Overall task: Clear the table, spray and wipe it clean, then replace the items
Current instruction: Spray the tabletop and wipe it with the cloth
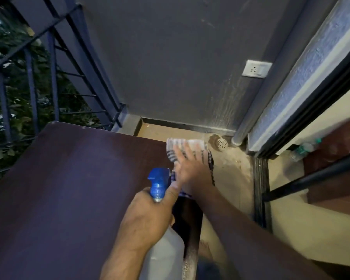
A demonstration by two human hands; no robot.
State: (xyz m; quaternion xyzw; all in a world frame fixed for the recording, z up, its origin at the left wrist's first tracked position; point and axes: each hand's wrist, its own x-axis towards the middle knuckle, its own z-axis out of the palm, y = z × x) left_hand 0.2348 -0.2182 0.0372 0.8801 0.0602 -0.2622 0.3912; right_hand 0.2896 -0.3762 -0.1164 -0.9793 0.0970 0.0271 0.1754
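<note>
A dark brown table (69,188) fills the lower left, its top bare. My left hand (148,217) grips the neck of a spray bottle (166,253) with a clear body and a blue nozzle (159,178), held over the table's right edge. My right hand (190,168) lies flat, fingers spread, on a white cloth with dark blue checks (182,146) at the table's far right corner. Part of the cloth hangs over that edge.
A dark metal railing (30,81) with foliage behind it borders the left. A grey wall with a white socket (256,68) stands ahead. A floor drain (221,144) and a pipe sit in the corner. A sliding door track (261,188) and a plastic bottle (303,150) are on the right.
</note>
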